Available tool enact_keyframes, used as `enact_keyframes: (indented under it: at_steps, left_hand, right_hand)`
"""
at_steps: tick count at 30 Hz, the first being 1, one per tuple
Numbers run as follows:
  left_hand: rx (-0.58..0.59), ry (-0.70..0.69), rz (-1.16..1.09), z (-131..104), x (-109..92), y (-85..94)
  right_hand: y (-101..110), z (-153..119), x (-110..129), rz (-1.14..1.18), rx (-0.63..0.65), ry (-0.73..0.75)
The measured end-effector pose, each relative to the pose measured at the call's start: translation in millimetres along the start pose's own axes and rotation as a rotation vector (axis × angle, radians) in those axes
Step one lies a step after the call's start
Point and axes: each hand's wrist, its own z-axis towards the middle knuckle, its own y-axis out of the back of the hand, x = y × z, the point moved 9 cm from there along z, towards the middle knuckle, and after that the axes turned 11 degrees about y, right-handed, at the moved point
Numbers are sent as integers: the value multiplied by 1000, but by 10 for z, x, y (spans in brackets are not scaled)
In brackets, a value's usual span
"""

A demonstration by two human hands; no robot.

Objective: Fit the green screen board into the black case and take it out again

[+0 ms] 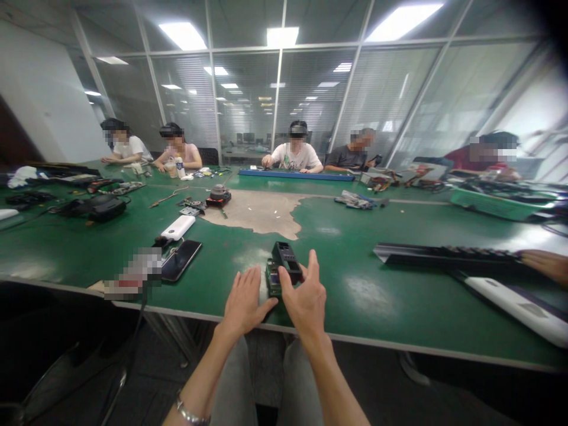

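A small black device with a green circuit board (274, 285) along its left side lies on the green table near the front edge. My left hand (245, 300) rests just left of it, fingers spread and flat, holding nothing. Beside the device's right side is my right hand (306, 291), its thumb and fingers apart; the thumb is at the front of the black housing (287, 260). Whether the right fingers touch the device's far side is hidden.
Left of my hands lie a black phone (181, 260) and a white power bank (178, 228). Black metal rails (421, 254) and a long white device (517, 307) lie right, near another person's hand (545, 264). A green basket (501, 204) stands farther back. Several people sit opposite.
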Motion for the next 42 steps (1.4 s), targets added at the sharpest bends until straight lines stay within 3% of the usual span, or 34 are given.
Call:
enact_keyframes:
  at_steps: [6,13,24,42]
  left_hand:
    - [-2,2,18,12,16,-49]
    - [4,9,34,22,23,-61]
    - [-1,13,24,26,18,-59]
    - [5,15,21,23,16,-42]
  right_hand:
    - [246,-97,-482,-137,-52,-72]
    - [253,-248,-792,-209,-10,-118]
    - [215,-352,-797,-272,-43,16]
    - [219,-355,-831,-243,-43,-45]
